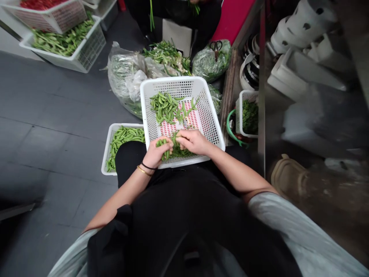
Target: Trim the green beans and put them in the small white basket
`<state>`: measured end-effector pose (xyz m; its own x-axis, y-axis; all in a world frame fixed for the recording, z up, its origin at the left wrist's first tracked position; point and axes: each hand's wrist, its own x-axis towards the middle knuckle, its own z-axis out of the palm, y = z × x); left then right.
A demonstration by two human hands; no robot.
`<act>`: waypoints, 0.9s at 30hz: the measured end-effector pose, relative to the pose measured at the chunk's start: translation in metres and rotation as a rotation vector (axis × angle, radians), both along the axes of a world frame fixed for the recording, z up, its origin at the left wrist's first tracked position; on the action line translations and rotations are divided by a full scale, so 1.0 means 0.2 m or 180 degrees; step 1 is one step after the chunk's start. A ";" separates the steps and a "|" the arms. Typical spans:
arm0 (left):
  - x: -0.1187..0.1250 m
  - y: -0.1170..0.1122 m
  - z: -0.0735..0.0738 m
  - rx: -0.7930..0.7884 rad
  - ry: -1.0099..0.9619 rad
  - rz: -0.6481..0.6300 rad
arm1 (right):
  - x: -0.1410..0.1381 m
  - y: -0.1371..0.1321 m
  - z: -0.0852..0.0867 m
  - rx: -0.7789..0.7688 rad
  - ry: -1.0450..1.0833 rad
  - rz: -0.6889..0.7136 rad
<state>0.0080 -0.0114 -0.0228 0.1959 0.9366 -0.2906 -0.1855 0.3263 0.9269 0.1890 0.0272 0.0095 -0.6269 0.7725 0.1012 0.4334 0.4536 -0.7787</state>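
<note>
A white perforated basket (213,127) rests on my lap, holding green pea pods (165,107) at its far side and a pile of green trimmings near me. My left hand (157,152) is closed around a small bunch of pods at the basket's near edge. My right hand (193,141) is closed in a pinch on a pod just beside the left hand, over the trimmings.
A second white basket (107,154) with pods sits on the grey floor at my left knee. Plastic bags of greens (127,77) lie beyond. Scissors (215,47) rest on one bag. More baskets (86,54) stand far left. Another person sits opposite. A metal cabinet stands to the right.
</note>
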 end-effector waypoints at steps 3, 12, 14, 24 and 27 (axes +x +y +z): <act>-0.03 0.05 -0.03 0.0028 -0.0234 0.0123 | -0.02 0.06 -0.05 -0.0676 0.0300 0.0030; -0.09 0.11 -0.03 0.0632 0.0945 0.0019 | -0.04 0.17 -0.15 -0.1626 0.0323 0.0757; -0.09 0.12 -0.04 0.0500 0.0807 0.0196 | -0.01 0.17 -0.16 -0.1599 0.0343 0.0603; -0.17 0.20 -0.08 -0.0578 -0.1365 0.0793 | 0.29 0.25 -0.16 -0.1351 -0.1448 0.0722; -0.17 0.20 -0.07 -0.0616 -0.1418 0.0734 | 0.24 0.36 -0.14 -0.0784 -0.2137 0.0406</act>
<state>-0.0262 0.0295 -0.0371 0.1350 0.9074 -0.3980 -0.6341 0.3878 0.6689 0.2375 0.0985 -0.0184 -0.5794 0.6401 -0.5045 0.8093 0.3782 -0.4495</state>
